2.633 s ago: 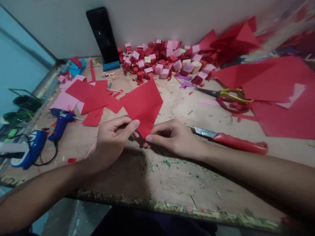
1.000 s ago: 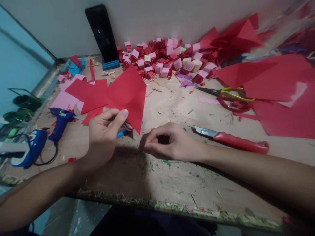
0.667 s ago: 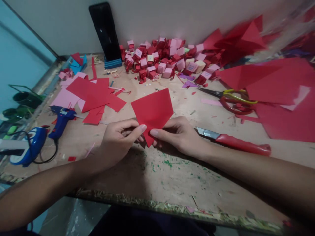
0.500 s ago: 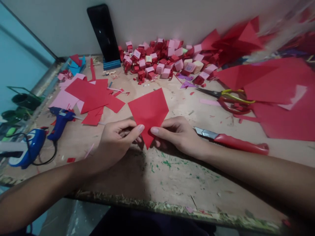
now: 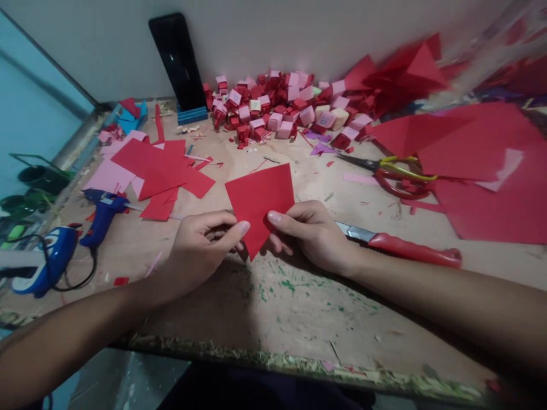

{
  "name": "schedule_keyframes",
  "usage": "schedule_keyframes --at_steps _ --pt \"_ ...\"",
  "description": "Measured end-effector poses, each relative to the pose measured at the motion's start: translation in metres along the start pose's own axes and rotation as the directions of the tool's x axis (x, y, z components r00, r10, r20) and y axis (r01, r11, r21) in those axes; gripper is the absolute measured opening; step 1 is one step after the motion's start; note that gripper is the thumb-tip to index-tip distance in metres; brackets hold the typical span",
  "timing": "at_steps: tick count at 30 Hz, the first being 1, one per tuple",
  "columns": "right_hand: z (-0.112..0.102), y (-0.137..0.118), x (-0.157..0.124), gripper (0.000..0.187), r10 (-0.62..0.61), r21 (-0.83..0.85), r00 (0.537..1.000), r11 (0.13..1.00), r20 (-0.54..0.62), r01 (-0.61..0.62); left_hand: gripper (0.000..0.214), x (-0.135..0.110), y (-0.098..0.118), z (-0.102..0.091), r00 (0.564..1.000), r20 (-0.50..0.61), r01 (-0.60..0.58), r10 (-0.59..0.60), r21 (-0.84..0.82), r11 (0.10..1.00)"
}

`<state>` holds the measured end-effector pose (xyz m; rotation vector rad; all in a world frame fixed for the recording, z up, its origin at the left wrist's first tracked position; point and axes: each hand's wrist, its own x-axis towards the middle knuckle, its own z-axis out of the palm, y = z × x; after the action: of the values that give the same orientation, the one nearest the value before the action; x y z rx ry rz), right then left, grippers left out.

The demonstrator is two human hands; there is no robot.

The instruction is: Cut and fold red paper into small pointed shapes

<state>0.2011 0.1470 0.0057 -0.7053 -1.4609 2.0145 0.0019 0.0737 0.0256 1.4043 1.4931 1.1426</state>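
A red sheet of paper [image 5: 261, 196], four-sided with a point toward me, is held just above the table. My left hand [image 5: 209, 242] pinches its lower left edge between thumb and fingers. On the other side my right hand [image 5: 310, 236] grips the right edge the same way, thumb on top. The fingers beneath the paper are partly hidden. A utility knife [image 5: 410, 246] with a red handle lies right beside my right hand and forearm, its blade tip near the knuckles.
Pink and red paper cubes [image 5: 277, 108] are heaped at the back, by a phone [image 5: 177, 62] on a blue stand. Red paper pieces [image 5: 160, 168] and a blue glue gun [image 5: 105, 216] lie left. Scissors [image 5: 401, 171] and large red sheets [image 5: 504, 210] lie right.
The red paper has turned slightly, its top right corner now more upright. My right thumb has shifted a little up and right along the edge. The view has moved slightly.
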Motion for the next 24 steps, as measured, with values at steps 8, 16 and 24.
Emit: schedule_keyframes --at_steps 8,16,24 --pt "0.0 0.0 0.0 0.047 -0.021 0.102 0.999 0.994 -0.031 0.024 0.027 0.0 0.002 -0.002 1.0 0.008 -0.012 0.012 0.028 1.0" --pt "0.004 -0.004 0.005 0.052 -0.04 0.184 0.993 0.981 -0.11 0.06 0.028 0.0 0.004 -0.002 0.999 -0.031 -0.012 0.014 0.069 0.998" --pt "0.007 0.003 0.008 0.019 -0.116 0.218 0.954 0.959 -0.276 0.179 0.028 0.005 0.006 -0.007 0.978 -0.189 -0.066 0.091 0.136 0.989"
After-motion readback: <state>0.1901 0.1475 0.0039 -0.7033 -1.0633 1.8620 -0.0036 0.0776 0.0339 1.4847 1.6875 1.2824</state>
